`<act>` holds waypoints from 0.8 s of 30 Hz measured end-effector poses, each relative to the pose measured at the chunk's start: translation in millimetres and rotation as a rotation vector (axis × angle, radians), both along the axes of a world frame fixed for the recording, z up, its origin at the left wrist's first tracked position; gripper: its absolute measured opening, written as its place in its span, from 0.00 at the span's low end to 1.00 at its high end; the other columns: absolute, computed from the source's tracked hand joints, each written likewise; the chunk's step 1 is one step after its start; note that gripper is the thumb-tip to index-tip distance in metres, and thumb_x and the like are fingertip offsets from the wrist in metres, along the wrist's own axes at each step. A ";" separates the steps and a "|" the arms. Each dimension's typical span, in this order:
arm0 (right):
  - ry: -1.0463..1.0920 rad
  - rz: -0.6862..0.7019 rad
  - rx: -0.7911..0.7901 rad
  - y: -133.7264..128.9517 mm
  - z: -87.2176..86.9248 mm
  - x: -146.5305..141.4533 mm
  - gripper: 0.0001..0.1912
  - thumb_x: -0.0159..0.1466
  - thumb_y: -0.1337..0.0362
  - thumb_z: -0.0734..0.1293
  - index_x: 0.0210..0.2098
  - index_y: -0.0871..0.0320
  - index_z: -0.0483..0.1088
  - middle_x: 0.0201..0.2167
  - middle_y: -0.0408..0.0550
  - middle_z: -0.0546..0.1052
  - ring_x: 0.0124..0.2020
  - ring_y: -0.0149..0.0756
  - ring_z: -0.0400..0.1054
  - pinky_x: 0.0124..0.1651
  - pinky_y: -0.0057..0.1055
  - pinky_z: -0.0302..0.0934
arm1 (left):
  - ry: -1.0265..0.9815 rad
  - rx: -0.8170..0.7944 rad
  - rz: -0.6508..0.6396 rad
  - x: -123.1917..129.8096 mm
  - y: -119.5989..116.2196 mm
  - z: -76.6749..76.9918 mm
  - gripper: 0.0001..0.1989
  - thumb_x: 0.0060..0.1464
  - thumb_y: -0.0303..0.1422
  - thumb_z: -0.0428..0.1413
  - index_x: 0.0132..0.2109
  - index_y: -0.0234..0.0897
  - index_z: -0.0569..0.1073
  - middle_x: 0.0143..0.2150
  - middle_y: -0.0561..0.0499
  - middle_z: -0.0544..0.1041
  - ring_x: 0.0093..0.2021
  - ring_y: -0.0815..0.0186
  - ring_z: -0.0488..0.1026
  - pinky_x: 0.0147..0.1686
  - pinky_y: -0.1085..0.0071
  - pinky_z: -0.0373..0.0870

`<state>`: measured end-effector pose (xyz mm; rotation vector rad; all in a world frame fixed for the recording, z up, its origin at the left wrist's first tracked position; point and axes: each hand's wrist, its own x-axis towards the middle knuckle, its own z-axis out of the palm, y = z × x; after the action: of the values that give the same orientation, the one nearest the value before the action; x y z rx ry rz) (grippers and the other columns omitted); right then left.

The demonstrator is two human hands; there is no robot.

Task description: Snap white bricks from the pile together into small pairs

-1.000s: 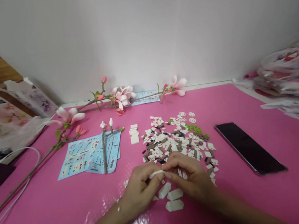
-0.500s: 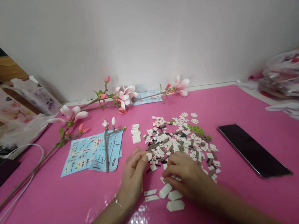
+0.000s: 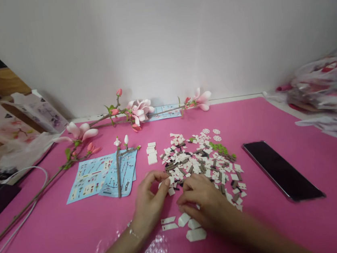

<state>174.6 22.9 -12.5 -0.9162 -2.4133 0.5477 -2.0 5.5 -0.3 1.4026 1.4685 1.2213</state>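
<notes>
Just past left hand (image 3: 147, 204) (narrow) and right hand (image 3: 209, 201) (curled), can't tell if gripping: loose pieces (image 3: 193, 165) look light, stiff; pinch edges imo.

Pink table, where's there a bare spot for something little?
There's bare pink tabletop between the blue sheets and left forearm, and between the phone and plastic bags. It's crowded just beyond the left hand and right hand, where loose pieces lie.

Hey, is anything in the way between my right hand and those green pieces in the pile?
Yes: loose white and brown pieces lie between your right hand and the green pieces. The phone is off to the right.
</notes>
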 end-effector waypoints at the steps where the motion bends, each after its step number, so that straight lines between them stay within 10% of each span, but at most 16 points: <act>1: -0.002 -0.001 0.000 -0.6 -1.0 -1.0 0.05 0.58 0.70 0.68 0.26 0.57 0.73 0.27 0.44 0.67 0.33 0.35 0.58 0.38 0.33 0.49 | 0.008 0.001 0.008 -0.1 0.2 0.3 0.05 0.55 0.33 0.54 0.34 0.36 0.71 0.32 0.49 0.72 0.35 0.61 0.70 0.37 0.66 0.67; 24: -0.071 -0.268 0.010 15.6 1.7 12.7 0.07 0.60 0.71 0.64 0.26 0.59 0.70 0.26 0.46 0.68 0.33 0.37 0.59 0.38 0.35 0.50 | 0.596 0.159 -0.281 7.3 -9.7 4.6 0.07 0.52 0.26 0.53 0.26 0.38 0.71 0.29 0.50 0.73 0.34 0.61 0.67 0.36 0.64 0.58</act>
<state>187.3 38.6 -10.8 -1.2487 -2.3010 0.4088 5.3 -4.2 4.3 2.1274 1.4976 0.7874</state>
